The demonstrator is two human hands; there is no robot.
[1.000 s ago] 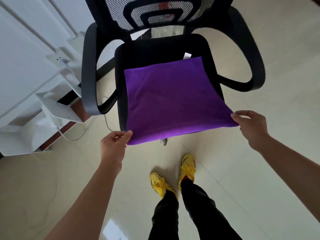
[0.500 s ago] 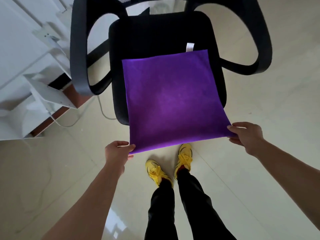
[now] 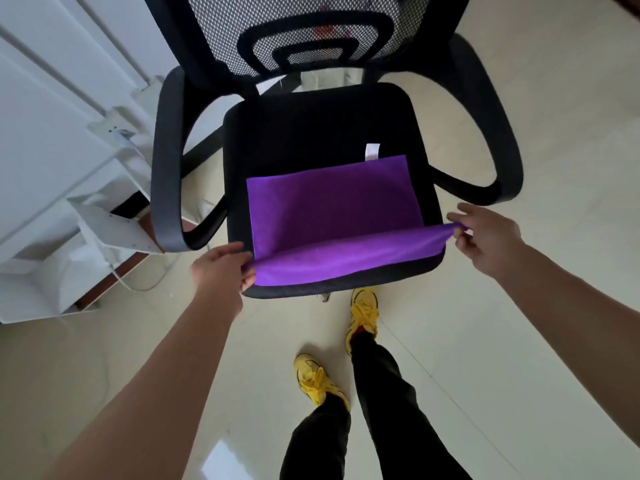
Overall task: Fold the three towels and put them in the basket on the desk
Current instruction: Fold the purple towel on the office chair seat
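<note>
A purple towel [image 3: 332, 206] lies on the black seat of an office chair [image 3: 311, 133], a white tag at its far edge. My left hand [image 3: 221, 268] pinches the towel's near left corner at the seat's front edge. My right hand [image 3: 485, 237] pinches the near right corner, just off the seat's right side. Between the two hands the near edge is lifted and curls over, showing the towel's underside. No basket, desk or other towels are in view.
The chair's curved armrests [image 3: 166, 168] flank the seat, with the mesh backrest [image 3: 322, 32] beyond. A white cabinet and metal brackets [image 3: 69, 209] stand at the left with a cable on the floor. My yellow shoes [image 3: 363, 310] stand on pale tiles below the seat.
Both hands have carried the towel's near edge up and forward over the seat, so the flat towel now curls at the front. The camera has moved closer to the chair.
</note>
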